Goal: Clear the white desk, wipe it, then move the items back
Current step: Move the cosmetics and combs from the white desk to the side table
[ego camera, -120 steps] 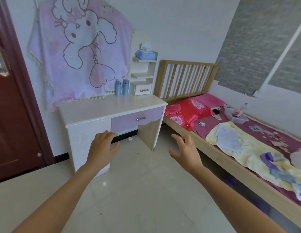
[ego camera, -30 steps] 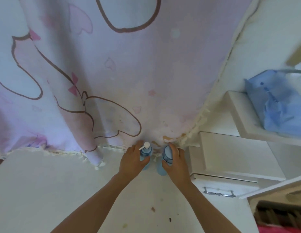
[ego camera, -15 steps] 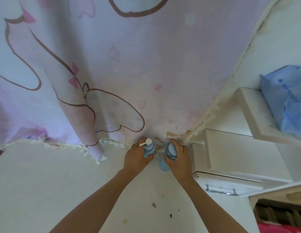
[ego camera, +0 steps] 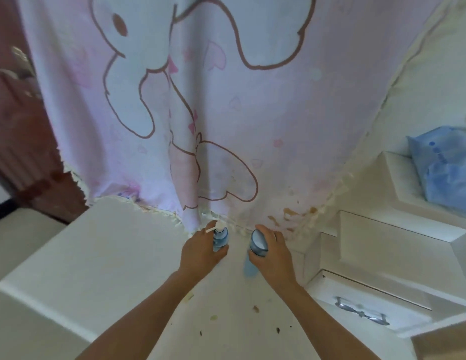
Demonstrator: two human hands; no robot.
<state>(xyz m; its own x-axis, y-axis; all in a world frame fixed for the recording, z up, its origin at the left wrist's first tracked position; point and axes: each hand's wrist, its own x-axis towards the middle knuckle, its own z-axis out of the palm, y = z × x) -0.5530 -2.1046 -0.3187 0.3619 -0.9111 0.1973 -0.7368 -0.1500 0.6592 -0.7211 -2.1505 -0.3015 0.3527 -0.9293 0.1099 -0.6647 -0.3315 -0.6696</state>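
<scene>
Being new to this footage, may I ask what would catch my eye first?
The big pink cloth with a cartoon animal fills the wall behind the white desk. At its hem, the left hand grips a pump bottle and the right hand a blue bottle.

Pink cartoon-print cloth [ego camera: 226, 100] hanging on white wall [ego camera: 421, 74], dark red door [ego camera: 18, 126] at left, pale floor [ego camera: 18, 229] below it

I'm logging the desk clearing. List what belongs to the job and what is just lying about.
Job: white desk; pump bottle, gripped by left hand; capped blue bottle, gripped by right hand; crumbs on the desktop.
Lying about: pink cartoon cloth; blue pack on the shelf; brown door.
</scene>
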